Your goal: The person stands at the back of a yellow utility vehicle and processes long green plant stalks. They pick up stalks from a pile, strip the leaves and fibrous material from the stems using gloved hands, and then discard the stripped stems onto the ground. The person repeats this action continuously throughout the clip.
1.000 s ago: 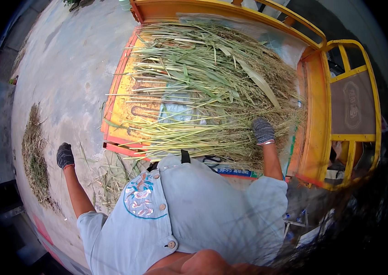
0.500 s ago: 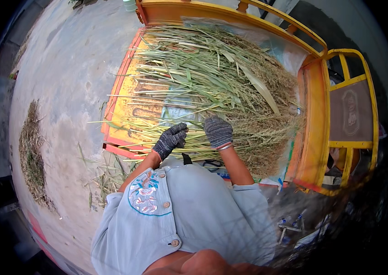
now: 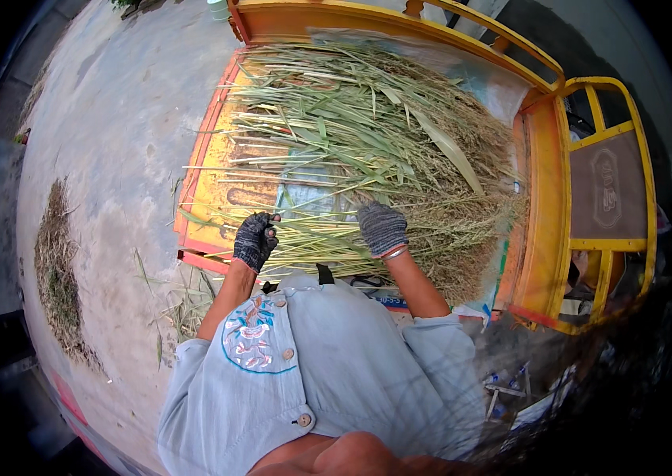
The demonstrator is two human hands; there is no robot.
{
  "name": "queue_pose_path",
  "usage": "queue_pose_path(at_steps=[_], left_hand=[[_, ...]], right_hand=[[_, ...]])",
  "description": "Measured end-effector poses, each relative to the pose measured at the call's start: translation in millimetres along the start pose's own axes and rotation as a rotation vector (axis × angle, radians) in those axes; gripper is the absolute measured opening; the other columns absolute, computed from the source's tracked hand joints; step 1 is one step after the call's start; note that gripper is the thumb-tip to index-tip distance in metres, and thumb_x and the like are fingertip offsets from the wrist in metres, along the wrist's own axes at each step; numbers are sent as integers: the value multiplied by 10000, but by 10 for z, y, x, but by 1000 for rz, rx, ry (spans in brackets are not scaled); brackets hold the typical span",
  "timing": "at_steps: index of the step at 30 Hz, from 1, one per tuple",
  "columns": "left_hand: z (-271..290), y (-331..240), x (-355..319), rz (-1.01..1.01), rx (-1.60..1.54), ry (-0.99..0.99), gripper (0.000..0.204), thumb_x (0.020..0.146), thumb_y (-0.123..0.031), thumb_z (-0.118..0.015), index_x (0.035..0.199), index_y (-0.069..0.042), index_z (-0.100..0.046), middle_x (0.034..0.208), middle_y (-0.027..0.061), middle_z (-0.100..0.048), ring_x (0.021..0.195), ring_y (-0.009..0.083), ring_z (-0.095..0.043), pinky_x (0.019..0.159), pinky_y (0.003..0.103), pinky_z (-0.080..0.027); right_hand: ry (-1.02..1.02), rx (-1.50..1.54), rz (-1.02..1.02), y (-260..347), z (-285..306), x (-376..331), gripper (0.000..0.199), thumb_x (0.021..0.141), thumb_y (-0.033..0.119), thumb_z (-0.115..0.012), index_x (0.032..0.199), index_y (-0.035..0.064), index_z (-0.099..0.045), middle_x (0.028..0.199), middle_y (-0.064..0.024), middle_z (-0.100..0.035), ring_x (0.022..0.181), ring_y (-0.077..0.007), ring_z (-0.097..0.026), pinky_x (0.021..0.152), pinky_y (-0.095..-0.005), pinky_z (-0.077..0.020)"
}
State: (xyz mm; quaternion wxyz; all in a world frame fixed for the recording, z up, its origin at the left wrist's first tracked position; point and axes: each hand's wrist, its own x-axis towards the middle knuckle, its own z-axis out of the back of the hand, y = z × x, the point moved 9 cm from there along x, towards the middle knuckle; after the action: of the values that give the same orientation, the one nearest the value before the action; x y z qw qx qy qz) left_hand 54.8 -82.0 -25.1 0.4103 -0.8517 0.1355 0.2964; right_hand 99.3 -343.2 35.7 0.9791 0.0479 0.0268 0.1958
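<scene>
Left hand [image 3: 255,240], gloved, fingers curled; right hand [image 3: 383,228], gloved, fingers hidden; can't tell either's grip! Stalks [image 3: 316,242] lie beneath, across the yellow cart bed [image 3: 211,201]. Lettering marks the brown panel [image 3: 607,190].

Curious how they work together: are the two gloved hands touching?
Apart: the head view shows stalks in the gap between the left hand and the right hand.

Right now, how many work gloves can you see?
2: one dark gray glove on the left hand, another on the right hand, both over the cut stalks. Others could be hidden beneath the stalks.
</scene>
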Motion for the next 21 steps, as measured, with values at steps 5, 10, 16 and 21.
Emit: queue_pose_path(at_steps=[5, 10, 16, 21], left_hand=[[478, -863, -522, -601, 329, -508, 44, 823, -107, -572, 855, -78, -578, 791, 48, -615, 599, 137, -534, 494, 300, -443], [-1323, -995, -983, -1140, 1849, -173, 167, 642, -66, -613, 804, -102, -634, 785, 89, -613, 747, 283, -566, 670, 390, -441], [-1409, 112, -472, -710, 2275, 334, 122, 759, -191, -511, 824, -119, -587, 774, 93, -605, 699, 275, -606, 574, 419, -465], [-1394, 198, -521, -684, 2392, 441, 115, 759, -206, -522, 779, -113, -587, 705, 105, -605, 668, 272, -614, 538, 419, -468]], right_hand=[[33, 16, 50, 60, -109, 30, 133, 725, 166, -496, 746, 107, -613, 709, -105, -592, 664, -250, -606, 535, -383, -482], [65, 33, 102, 378, -39, 74, 140, 722, 161, -500, 744, 88, -618, 726, -112, -597, 665, -253, -613, 529, -386, -488], [59, 15, 139, 464, 44, 19, 141, 749, 182, -483, 768, 106, -599, 757, -82, -587, 703, -233, -606, 553, -374, -485], [15, 121, 285, 454, -113, -285, 143, 759, 198, -476, 794, 118, -589, 744, -80, -569, 694, -235, -601, 543, -378, -478]])
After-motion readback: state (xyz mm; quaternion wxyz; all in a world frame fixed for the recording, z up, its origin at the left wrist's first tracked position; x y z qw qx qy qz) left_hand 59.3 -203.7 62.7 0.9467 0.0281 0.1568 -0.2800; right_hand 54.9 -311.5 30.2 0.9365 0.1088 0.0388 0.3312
